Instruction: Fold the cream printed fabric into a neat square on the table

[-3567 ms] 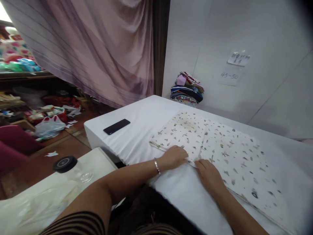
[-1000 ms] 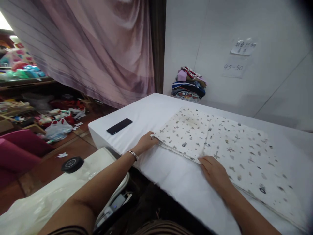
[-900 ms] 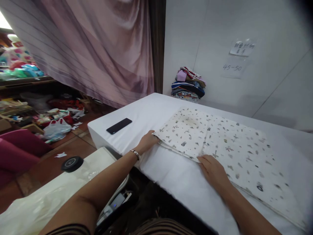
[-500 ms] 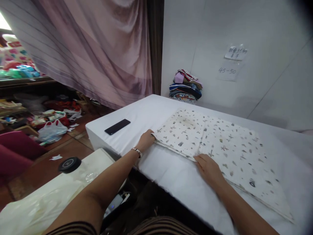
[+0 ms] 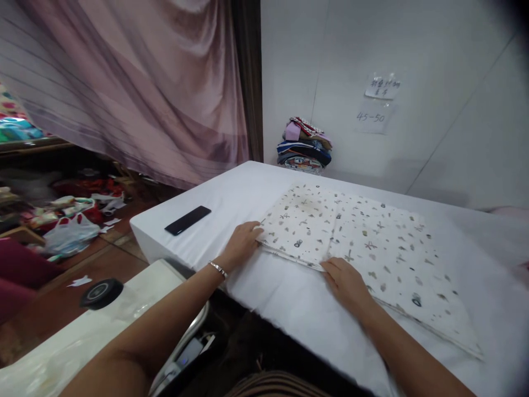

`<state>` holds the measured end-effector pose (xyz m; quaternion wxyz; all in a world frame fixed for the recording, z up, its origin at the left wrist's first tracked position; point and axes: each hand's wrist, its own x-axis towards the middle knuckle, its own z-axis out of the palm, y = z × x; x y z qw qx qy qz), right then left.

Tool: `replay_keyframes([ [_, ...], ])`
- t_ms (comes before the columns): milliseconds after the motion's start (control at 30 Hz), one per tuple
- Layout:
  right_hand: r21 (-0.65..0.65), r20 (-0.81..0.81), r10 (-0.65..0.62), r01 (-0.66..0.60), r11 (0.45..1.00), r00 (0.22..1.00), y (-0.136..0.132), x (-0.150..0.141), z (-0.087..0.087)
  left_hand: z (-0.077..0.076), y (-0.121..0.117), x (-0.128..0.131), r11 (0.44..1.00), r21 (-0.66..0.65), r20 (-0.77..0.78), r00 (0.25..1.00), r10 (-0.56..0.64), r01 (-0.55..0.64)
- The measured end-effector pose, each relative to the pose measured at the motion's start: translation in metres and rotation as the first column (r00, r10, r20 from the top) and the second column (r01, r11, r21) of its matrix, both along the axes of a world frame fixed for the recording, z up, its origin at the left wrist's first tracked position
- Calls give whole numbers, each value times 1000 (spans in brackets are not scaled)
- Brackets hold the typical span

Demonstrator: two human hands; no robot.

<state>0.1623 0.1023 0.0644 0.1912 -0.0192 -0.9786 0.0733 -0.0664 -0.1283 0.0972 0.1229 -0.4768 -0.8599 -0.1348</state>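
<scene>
Head view: a pale cloth printed with small grey and brown motifs (image 5: 363, 259) is laid flat in layers on a white-covered table (image 5: 229, 193), and 2 bare hands are set on its near edge. The near left corner is grasped by the left hand (image 5: 242, 242); farther right, at the foot of a crease, the same edge is pinched by the right hand (image 5: 347, 281). The thumbs are largely hidden.

The cloth is judged light, soft and limp, unlikely to be damaged by handling, though its layers may slide apart. It is best held at the corners and the crease, with all layers caught together.

Left of the cloth, a stretch of white cover is left before a black phone-like slab (image 5: 188, 220). Little room is given on the far side, where a wall (image 5: 433, 82) is met; the table's near edge is close to both wrists.
</scene>
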Motion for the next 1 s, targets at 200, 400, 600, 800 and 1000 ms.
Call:
replay_keyframes([
  [200,4,1,7,-7,1000,1000,0,-1,-1,1,26,19,916,-70,-39,916,-399,395],
  [400,26,-27,-3,4,1000,1000,-1,0,0,2,47,24,886,-96,-19,889,-457,453],
  [600,10,-10,-1,1,1000,1000,-2,-1,3,0,42,27,909,-72,-13,911,-412,410],
  [800,1,6,-2,2,1000,1000,-3,-1,6,-7,34,27,917,2,84,914,-398,399],
  [1000,9,-10,-7,7,1000,1000,-3,-1,4,-6,31,30,900,17,78,896,-436,436],
])
